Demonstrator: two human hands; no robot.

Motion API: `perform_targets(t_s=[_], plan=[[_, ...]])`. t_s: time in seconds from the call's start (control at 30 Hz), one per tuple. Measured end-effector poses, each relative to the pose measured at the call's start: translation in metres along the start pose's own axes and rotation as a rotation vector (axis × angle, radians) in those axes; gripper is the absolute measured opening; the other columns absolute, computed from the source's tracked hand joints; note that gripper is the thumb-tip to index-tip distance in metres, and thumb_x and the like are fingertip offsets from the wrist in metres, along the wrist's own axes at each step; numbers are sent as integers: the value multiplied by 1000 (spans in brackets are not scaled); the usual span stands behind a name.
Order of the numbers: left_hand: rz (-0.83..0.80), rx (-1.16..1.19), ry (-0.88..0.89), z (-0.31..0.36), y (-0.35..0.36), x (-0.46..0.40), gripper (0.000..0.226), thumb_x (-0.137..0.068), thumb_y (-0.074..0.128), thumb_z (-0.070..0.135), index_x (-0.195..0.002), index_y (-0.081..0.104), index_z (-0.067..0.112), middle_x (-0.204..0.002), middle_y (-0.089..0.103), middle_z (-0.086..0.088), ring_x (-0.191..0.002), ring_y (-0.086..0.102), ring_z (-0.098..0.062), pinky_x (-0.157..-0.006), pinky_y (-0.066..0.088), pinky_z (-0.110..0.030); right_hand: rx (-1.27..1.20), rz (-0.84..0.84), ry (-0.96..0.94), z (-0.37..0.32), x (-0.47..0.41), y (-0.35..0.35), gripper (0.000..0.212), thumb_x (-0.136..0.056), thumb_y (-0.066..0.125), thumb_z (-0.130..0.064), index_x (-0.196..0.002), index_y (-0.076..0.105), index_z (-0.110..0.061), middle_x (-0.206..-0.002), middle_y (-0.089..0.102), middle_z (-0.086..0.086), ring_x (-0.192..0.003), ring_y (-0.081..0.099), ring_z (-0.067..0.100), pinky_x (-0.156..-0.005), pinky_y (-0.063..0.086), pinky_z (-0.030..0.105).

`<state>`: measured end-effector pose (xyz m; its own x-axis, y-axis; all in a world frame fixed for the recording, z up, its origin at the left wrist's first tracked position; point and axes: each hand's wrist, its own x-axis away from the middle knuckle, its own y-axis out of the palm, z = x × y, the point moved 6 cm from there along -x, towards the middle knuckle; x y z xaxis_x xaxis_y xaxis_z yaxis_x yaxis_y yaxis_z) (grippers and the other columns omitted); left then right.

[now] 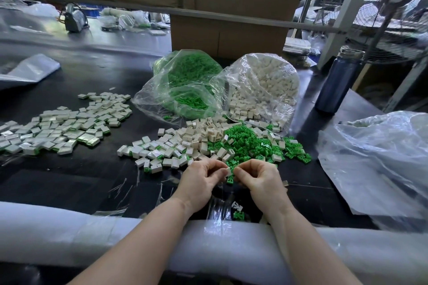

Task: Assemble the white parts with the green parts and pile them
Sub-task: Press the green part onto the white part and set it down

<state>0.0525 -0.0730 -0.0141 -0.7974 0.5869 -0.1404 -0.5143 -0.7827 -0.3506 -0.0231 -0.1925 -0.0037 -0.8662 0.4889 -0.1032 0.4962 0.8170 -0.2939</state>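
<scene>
My left hand (201,178) pinches a small white part (228,171) just above the black table. Touching it from the right, my right hand (259,177) pinches a green part (230,179) that hangs below the white one. Loose green parts (250,143) lie in a heap right behind my hands, with loose white parts (199,133) to their left. Assembled white-and-green pieces (150,152) lie left of my hands, and a larger spread of them (64,127) covers the far left.
Two clear bags stand at the back: one of green parts (187,81), one of white parts (266,83). A dark bottle (338,81) stands right. Crumpled plastic sheet (379,159) lies right. White foam (69,233) lines the near edge. A cardboard box (229,32) rises behind.
</scene>
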Motion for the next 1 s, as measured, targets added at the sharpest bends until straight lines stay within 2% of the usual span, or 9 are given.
perform_targets(t_s=[0.1,0.2,0.4,0.63,0.73,0.87,1.0], plan=[[-21,-12,-17,-2,1,0,8,-85,65,15,-84,68,22,-80,69,-2,-78,65,-17,-83,53,-32,49,-32,1,1,-1,3,14,-84,67,-9,-71,66,-14,-67,65,4,-63,58,13,-64,50,27],[-33,-36,-16,-2,1,1,8,-85,65,15,-83,68,22,-79,69,2,-75,63,-11,-82,52,-27,88,-61,4,3,-2,4,17,-85,66,-9,-69,64,-15,-65,62,4,-63,55,14,-66,49,31],[-41,-85,2,-1,1,2,6,-86,65,16,-86,69,20,-80,67,6,-79,62,-9,-81,49,-20,95,-96,14,5,-2,5,19,-84,66,-7,-67,63,-15,-62,59,2,-60,52,13,-62,45,28],[-26,-220,58,2,2,4,14,-86,64,18,-97,71,14,-88,68,4,-87,62,-9,-84,47,-19,176,-88,-21,1,-1,7,12,-82,68,-8,-71,65,-8,-63,60,0,-60,52,10,-62,45,23],[23,-175,44,1,1,3,15,-86,65,19,-98,71,15,-84,68,7,-85,64,-9,-84,48,-19,100,-34,-21,0,-1,5,10,-81,69,-7,-72,67,-6,-63,63,4,-59,55,12,-61,47,25],[46,-101,34,3,1,3,15,-85,66,22,-98,71,18,-75,65,13,-75,63,-6,-74,50,-15,-49,28,-7,0,0,1,11,-79,72,-7,-69,68,-8,-60,64,3,-56,58,11,-55,49,21],[34,-92,22,3,2,3,9,-83,68,22,-92,69,25,-76,66,9,-73,63,-9,-72,52,-21,-54,14,-40,-3,1,0,11,-76,75,-8,-68,68,-11,-62,65,4,-57,58,10,-57,50,23]])
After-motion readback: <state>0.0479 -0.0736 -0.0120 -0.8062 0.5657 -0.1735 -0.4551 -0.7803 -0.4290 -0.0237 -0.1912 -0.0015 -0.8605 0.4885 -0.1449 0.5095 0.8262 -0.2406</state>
